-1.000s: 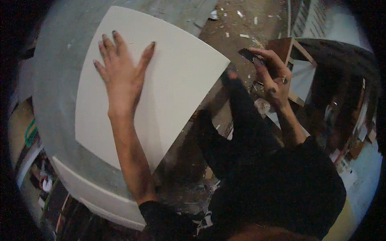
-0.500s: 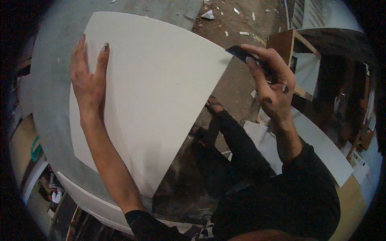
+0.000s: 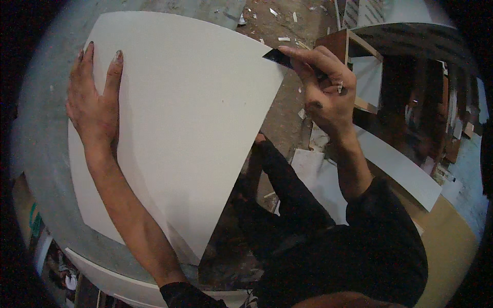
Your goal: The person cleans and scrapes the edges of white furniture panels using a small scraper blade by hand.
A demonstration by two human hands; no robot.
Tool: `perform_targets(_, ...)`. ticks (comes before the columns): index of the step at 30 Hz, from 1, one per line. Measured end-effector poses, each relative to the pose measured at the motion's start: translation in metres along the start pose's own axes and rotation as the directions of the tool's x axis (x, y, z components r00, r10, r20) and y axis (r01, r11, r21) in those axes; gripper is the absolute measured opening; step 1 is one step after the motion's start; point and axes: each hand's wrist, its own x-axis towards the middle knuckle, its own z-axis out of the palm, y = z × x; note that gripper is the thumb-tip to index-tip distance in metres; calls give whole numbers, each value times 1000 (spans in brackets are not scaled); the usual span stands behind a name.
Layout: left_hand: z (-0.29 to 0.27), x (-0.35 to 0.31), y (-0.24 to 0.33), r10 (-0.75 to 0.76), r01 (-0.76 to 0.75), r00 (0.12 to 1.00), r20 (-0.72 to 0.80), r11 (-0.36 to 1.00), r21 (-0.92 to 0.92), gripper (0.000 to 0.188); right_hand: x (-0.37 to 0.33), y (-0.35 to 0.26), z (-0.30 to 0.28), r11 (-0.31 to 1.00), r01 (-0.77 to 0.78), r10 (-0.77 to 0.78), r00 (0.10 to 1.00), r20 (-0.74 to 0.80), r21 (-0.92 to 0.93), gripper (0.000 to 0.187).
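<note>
A large white panel lies in front of me on a grey worktop, its right edge sticking out past the worktop. My left hand rests on the panel's left part, fingers spread, thumb apart. Pinched in my right hand is a dark flat blade with a slanted, pointed end. Its tip lies over the panel's far right corner; whether it touches the surface I cannot tell. The blade's rear part is hidden inside my fingers.
Beyond the panel, scraps of white material litter the brown floor. At right stands an open wooden cabinet frame, with a long white board nearer me. Another white strip runs along the worktop's near left side.
The blade has come inward from beside the far right corner to over the panel. The whole view has shifted somewhat; my left hand stays flat on the panel.
</note>
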Motion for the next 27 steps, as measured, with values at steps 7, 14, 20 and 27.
perform_targets(7, 8, -1, -8, -11, 11, 1000, -11, 1000, 19, 75, -3, -9, 6, 995, -62, 65, 997, 38, -81, 24)
perform_targets(14, 28, -2, -27, 17, -16, 1000, -22, 999, 36, 77, -23, -11, 26, 995, -21, 28, 996, 80, -95, 34)
perform_targets(20, 30, 2, -40, 391, -388, 907, 155, 635, 668, 58, -43, -25, 44, 991, -48, 63, 990, 123, -126, 34)
perform_targets(27, 38, 2, -24, 83, -80, 996, -27, 991, 110, 55, -63, -42, 55, 993, -76, 94, 974, 206, -92, 35)
